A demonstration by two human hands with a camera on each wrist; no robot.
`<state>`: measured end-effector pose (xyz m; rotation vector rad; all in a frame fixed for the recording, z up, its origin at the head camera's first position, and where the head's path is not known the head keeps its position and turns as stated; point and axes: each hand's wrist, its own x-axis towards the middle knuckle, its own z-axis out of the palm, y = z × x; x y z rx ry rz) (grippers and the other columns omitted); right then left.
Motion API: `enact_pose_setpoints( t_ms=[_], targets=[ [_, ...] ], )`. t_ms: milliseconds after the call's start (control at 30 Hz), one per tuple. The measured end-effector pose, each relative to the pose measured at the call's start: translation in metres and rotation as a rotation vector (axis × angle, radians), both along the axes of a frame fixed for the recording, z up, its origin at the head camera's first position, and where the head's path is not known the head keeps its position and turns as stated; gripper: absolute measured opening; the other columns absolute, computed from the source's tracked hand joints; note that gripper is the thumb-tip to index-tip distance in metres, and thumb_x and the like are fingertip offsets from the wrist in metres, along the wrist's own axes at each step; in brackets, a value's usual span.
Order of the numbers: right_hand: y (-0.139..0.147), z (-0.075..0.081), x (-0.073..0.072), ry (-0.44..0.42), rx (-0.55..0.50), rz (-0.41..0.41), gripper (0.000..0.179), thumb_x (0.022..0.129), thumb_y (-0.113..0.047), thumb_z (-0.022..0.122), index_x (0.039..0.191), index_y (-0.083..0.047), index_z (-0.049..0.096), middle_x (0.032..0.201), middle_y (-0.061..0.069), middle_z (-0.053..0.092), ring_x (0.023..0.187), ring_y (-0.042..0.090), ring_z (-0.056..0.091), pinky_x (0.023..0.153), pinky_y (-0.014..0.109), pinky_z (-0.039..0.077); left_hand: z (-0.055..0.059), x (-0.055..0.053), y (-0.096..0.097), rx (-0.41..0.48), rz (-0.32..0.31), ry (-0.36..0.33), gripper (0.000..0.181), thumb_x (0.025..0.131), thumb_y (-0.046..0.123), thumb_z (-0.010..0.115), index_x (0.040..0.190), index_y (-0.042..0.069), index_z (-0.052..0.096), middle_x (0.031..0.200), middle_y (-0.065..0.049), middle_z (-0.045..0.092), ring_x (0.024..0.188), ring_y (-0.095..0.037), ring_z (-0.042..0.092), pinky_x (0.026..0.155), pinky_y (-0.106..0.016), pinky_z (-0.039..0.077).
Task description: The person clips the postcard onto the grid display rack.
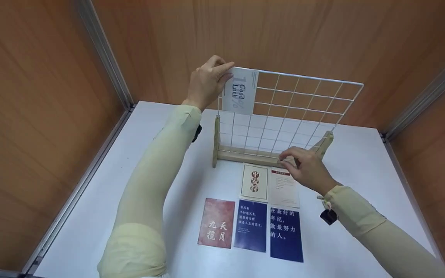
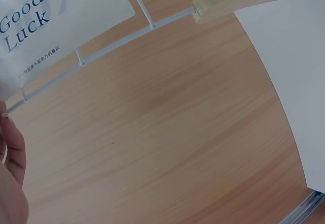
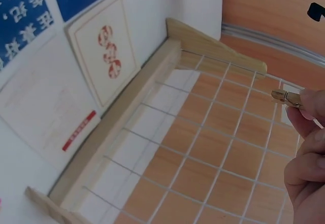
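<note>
My left hand (image 1: pixel 207 83) pinches the upper left corner of a white "Good Luck" card (image 1: pixel 242 94) at the top wire of a white grid rack (image 1: pixel 309 77). The card hangs against the rack's left end, its print turned sideways. In the left wrist view, the fingertips are at the left edge, beside the card (image 2: pixel 56 26). Low in front of the rack, my right hand (image 1: pixel 303 168) holds a small wooden clothespin (image 3: pixel 286 98) between thumb and index finger, best seen in the right wrist view. The clothespin's jaws point away from the fingers.
Below the rack's wooden base (image 1: pixel 245 156) lie a beige card (image 1: pixel 254 193) and a white card with a red strip (image 1: pixel 284 189). Nearer are a red card (image 1: pixel 217 216) and two blue cards, left (image 1: pixel 250 241) and right (image 1: pixel 286 249). Wood-grain panels (image 1: pixel 284 34) enclose the white table (image 1: pixel 149 127).
</note>
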<state>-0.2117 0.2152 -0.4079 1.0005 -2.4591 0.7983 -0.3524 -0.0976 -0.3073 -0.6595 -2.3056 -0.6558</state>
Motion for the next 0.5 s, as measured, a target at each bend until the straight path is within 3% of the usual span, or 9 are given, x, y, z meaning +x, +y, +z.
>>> enact_pose_setpoints(
  t_ms=[300, 500],
  targets=[
    [-0.015, 0.068, -0.024, 0.123, 0.06, 0.064, 0.014, 0.088, -0.001, 0.073, 0.101, -0.002, 0.07, 0.095, 0.007, 0.07, 0.064, 0.008, 0.051, 0.056, 0.024, 0.043, 0.0, 0.002, 0.004, -0.01, -0.018, -0.026, 0.031, 0.099, 0.022, 0.062, 0.129, 0.017, 0.068, 0.113, -0.007, 0.062, 0.101, -0.02, 0.066, 0.089, -0.024, 0.051],
    [-0.029, 0.109, -0.046, 0.168, 0.008, 0.05, 0.008, 0.09, -0.001, 0.071, 0.098, 0.0, 0.069, 0.093, 0.009, 0.069, 0.063, 0.01, 0.047, 0.056, 0.022, 0.037, 0.002, 0.004, 0.008, 0.007, -0.016, -0.088, 0.031, 0.098, 0.024, 0.064, 0.127, 0.019, 0.069, 0.11, -0.004, 0.062, 0.097, -0.016, 0.064, 0.088, -0.02, 0.05]
  ],
)
